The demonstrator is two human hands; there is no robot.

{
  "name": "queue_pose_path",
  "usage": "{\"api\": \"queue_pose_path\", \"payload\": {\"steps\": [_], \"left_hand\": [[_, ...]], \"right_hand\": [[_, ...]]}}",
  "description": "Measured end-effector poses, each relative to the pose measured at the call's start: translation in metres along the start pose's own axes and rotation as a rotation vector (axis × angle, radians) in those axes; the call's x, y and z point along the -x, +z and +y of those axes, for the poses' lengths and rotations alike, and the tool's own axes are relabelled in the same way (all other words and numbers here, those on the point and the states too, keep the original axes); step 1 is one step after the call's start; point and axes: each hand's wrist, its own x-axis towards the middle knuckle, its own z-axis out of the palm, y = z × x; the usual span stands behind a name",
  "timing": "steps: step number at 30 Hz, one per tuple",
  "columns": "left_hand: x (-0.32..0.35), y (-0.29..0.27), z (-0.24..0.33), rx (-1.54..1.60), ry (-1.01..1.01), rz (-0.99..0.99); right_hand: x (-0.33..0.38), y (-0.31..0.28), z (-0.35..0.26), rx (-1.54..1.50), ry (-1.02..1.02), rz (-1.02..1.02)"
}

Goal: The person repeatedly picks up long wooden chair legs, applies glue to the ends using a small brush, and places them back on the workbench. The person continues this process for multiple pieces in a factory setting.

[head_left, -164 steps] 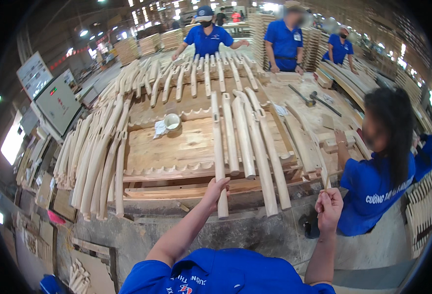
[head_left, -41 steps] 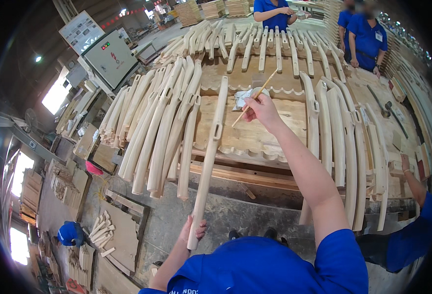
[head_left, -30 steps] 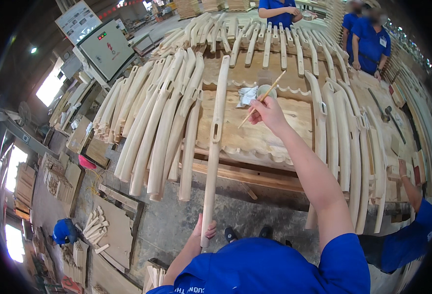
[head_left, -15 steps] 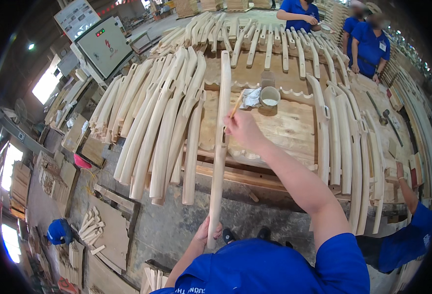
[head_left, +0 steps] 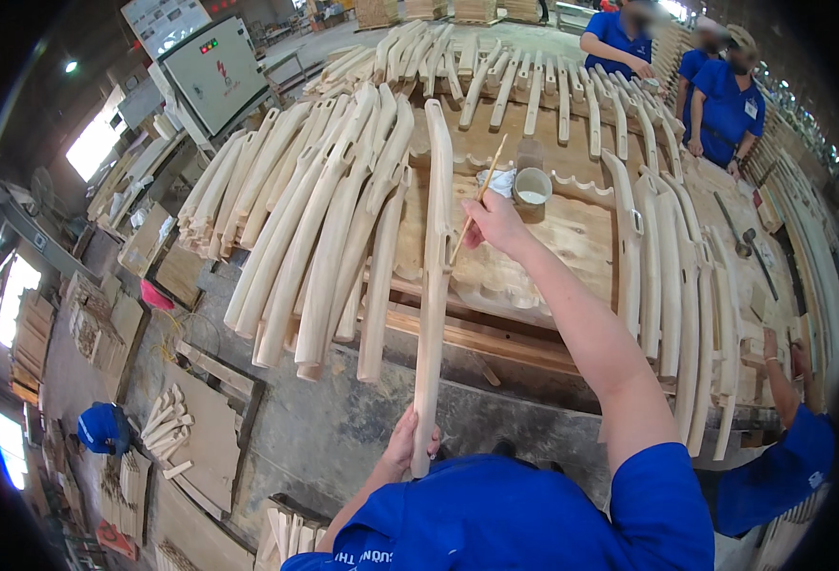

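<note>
My left hand (head_left: 412, 443) is wrapped round the lower end of a long, pale wooden chair-leg-like piece (head_left: 430, 324). This piece slants away from me, its far end resting at the worktable. In my right hand (head_left: 495, 225), just right of the piece, is a thin wooden stick (head_left: 488, 169), pinched like a pencil. Its lower tip reaches the side of the piece near a slot; whether it touches, I cannot tell. Beyond that hand stands a round cup (head_left: 533, 187) with whitish contents. A crumpled white sheet (head_left: 498, 182) lies beside the cup.
Many similar wooden pieces (head_left: 319, 228) are piled left, with more along the far edge and right side (head_left: 662, 257). The plywood table (head_left: 552, 249) has a scalloped strip. Co-workers in blue stand far right (head_left: 724, 100) and near right (head_left: 781, 471). A hammer-like tool (head_left: 745, 238) lies right.
My right hand has moved from over the wooden piece to its right side. The stick's tip now points down at the piece's slot area. My left hand keeps its hold; the view has shifted slightly.
</note>
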Motion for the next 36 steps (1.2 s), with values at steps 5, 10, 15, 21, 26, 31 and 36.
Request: {"api": "queue_pose_path", "payload": {"steps": [5, 10, 15, 21, 26, 31, 36], "left_hand": [[0.004, 0.003, 0.002, -0.064, 0.039, 0.005], [0.013, 0.019, 0.009, -0.157, 0.07, 0.082], [0.038, 0.069, 0.056, -0.793, 0.211, 0.216], [0.068, 0.149, 0.103, -2.29, 0.145, 0.49], [0.07, 0.165, 0.108, -2.452, 0.205, 0.336], [0.057, 0.138, 0.107, -2.288, 0.429, 0.276], [0.065, 0.124, 0.146, -0.547, 0.125, 0.14]], "right_hand": [[0.005, 0.017, 0.013, 0.119, -0.217, 0.05], [0.004, 0.007, 0.008, 0.049, -0.02, -0.024], [0.008, -0.036, -0.008, -0.124, -0.049, 0.081], [0.008, -0.067, -0.009, -0.032, -0.148, 0.185], [0.015, -0.089, -0.015, 0.084, -0.019, 0.241], [0.004, -0.139, -0.041, 1.163, 0.038, 0.302], [-0.005, -0.154, -0.051, 1.569, 0.206, 0.144]]}}
